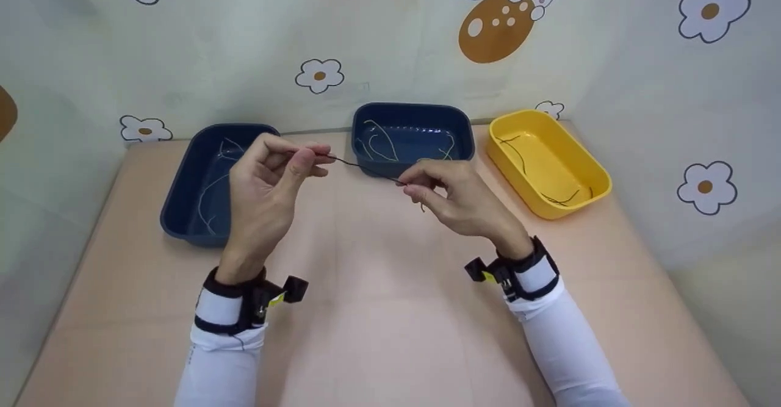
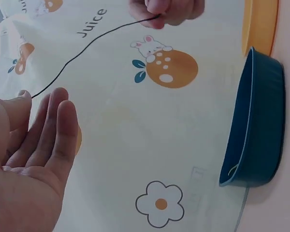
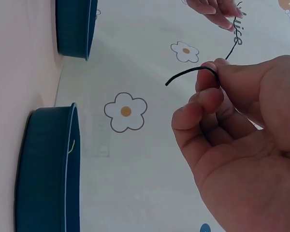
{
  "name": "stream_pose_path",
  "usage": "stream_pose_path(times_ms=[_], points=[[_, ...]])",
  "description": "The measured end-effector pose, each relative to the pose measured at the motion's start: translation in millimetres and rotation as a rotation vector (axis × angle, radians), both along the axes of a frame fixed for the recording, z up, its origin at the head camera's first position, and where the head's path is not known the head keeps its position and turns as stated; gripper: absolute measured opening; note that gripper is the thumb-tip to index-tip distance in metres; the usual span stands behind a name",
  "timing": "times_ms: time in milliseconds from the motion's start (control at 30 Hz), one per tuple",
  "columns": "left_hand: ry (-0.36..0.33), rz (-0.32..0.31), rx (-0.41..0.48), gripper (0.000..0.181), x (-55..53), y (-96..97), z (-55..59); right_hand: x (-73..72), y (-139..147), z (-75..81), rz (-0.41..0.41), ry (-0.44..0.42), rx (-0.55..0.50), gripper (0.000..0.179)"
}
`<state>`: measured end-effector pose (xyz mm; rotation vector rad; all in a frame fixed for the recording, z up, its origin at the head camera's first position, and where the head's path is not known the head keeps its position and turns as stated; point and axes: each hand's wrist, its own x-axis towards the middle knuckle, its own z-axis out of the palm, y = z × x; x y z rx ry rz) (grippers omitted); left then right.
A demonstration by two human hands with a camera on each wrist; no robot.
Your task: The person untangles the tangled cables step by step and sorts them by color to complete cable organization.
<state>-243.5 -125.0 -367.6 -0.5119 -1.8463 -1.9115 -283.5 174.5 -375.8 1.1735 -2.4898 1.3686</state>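
Note:
Between the two hands stretches a thin black wire (image 1: 366, 168), held in the air above the table. My left hand (image 1: 259, 196) pinches one end between thumb and index finger, the other fingers extended. On the other side, my right hand (image 1: 467, 199) pinches the wire between thumb and forefinger. A short free end of the wire (image 3: 186, 72) sticks out past the right fingertips in the right wrist view. Seen from the left wrist, the span of wire (image 2: 79, 52) bends gently between the hands.
A dark blue bin (image 1: 177, 212) with pale strands stands at left, partly behind the left hand. A second blue bin (image 1: 421, 107) at the back holds several yellowish strands (image 1: 384, 135). The yellow bin (image 1: 549, 169) at right contains dark strands (image 1: 518, 154). Behind hangs a patterned cloth (image 1: 403, 22).

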Motion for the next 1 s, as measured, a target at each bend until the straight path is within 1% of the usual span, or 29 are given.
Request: stream_pose_path(times_ms=[67,200,300,433,533,600,633,733,800,900,1000], points=[[-0.007,-0.010,0.048,0.004,0.2,-0.1,1.0,-0.3,0.5,0.0,0.008,0.008,0.004,0.012],[-0.011,0.029,0.076,0.007,-1.5,0.0,1.4,-1.7,1.2,-1.0,0.018,0.037,0.024,0.010],[-0.006,0.049,0.100,0.010,-2.5,0.5,2.1,-2.3,1.1,-1.2,0.027,0.036,0.037,0.009],[0.005,0.028,0.184,0.010,-3.0,1.6,2.6,-1.9,0.3,-0.7,0.039,0.016,0.050,0.008],[0.000,0.005,0.250,0.012,-3.7,2.9,1.5,-2.2,-0.3,-1.8,0.031,0.016,0.052,0.009],[-0.002,0.014,0.245,0.013,-4.2,3.9,0.7,-3.4,-0.1,-3.8,0.005,0.031,0.056,0.008],[0.000,0.028,0.227,0.013,-4.6,4.3,0.2,-4.1,0.1,-4.9,-0.010,0.037,0.056,0.008],[0.018,0.090,0.151,0.013,-6.1,5.1,-0.6,-6.6,1.5,-8.2,-0.051,0.044,0.060,0.008],[0.031,0.130,0.119,0.014,-6.5,4.8,-0.9,-7.9,2.1,-9.5,-0.062,0.033,0.065,0.008],[0.042,0.164,0.121,0.013,-5.8,3.6,-0.9,-10.0,2.4,-11.2,-0.051,0.006,0.070,0.009],[0.039,0.168,0.137,0.012,-4.8,2.5,-1.3,-10.3,2.3,-11.2,-0.037,-0.012,0.081,0.009]])
